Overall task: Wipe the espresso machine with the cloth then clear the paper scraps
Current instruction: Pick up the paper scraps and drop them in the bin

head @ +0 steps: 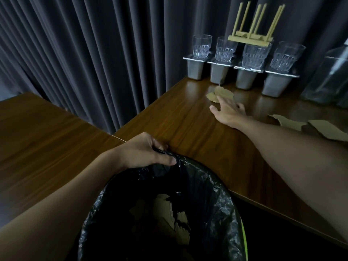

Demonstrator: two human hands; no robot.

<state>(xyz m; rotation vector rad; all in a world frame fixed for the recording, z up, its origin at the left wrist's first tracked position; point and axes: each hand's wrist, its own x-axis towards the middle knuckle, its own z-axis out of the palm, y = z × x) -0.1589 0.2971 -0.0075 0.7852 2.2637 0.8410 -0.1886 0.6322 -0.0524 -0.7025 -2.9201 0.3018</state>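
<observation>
My left hand point(145, 153) grips the rim of a bin lined with a black bag point(216, 200), held at the near edge of the wooden table point(188, 125). Brown paper scraps point(165, 210) lie inside the bin. My right hand point(228, 112) reaches across the table with fingers stretched out, its fingertips at a brown paper scrap point(221, 94) near the back. More brown scraps point(308, 127) lie on the table to the right of my forearm. No cloth or espresso machine is in view.
Several glasses point(252, 55) stand on grey holders point(218, 74) along the back of the table, with a small wooden rack point(250, 39) upside down on two of them. A clear container point(327, 78) is at the far right. Dark curtains point(94, 53) hang behind. A second wooden table point(47, 132) is at left.
</observation>
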